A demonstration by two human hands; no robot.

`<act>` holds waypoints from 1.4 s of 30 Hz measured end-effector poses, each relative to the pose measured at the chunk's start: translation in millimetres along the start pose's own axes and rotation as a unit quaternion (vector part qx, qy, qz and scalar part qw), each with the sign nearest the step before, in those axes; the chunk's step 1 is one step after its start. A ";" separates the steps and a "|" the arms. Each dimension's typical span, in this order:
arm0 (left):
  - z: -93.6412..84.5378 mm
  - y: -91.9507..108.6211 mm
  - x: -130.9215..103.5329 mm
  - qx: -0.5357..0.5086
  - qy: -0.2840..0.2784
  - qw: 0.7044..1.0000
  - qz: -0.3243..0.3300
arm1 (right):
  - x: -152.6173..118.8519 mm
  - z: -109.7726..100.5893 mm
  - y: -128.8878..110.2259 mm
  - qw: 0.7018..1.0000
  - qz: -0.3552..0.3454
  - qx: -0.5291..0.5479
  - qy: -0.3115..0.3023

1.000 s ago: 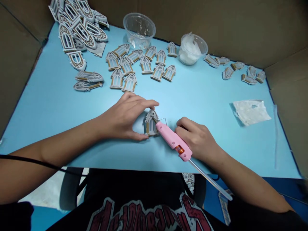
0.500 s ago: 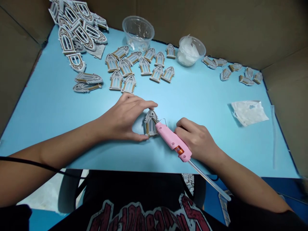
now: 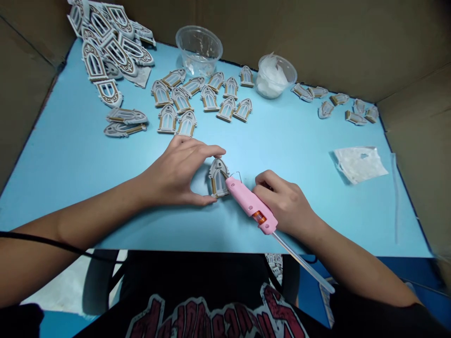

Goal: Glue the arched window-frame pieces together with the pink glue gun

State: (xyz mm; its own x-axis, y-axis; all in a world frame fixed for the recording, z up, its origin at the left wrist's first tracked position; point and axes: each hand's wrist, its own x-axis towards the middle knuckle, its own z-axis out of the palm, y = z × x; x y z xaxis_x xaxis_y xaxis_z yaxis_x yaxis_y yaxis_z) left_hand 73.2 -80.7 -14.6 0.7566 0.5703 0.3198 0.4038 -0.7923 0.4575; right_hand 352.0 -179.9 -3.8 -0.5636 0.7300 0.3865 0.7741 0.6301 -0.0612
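My left hand (image 3: 183, 173) grips a small arched window piece (image 3: 219, 180) on the blue table, a finger at its pointed top and the thumb at its base. The piece is grey-white with gold-brown sides. In my right hand (image 3: 287, 199) is a pink glue gun (image 3: 251, 202), fingers wrapped round its handle, which is mostly hidden. Its nozzle points up and left onto the face of the window piece, near the arch. A clear glue stick (image 3: 305, 264) sticks out of the gun's back end.
Several similar arched pieces (image 3: 209, 99) lie behind my left hand, with a taller heap (image 3: 118, 54) at the back left. Two clear plastic tubs (image 3: 199, 49) stand by the cardboard wall. Smaller pieces (image 3: 326, 109), a white packet (image 3: 361, 164) and a spare glue stick (image 3: 395, 199) lie to the right.
The whole view has shifted slightly, so things sit a little further left. The nozzle has moved slightly along the window piece; both hands keep their hold.
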 end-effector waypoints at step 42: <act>-5.8 2.1 2.6 0.065 0.032 0.996 0.054 | 1.1 1.5 -3.7 1.000 0.028 0.003 0.012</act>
State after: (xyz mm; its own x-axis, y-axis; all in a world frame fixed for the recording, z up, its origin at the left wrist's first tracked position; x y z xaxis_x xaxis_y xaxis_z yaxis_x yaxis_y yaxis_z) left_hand 73.0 -79.7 -8.1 0.7661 0.4904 0.4154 0.3888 -0.8683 0.3080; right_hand 348.2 -181.0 -4.5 -0.5121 0.7573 0.4052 0.8023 0.5902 -0.0891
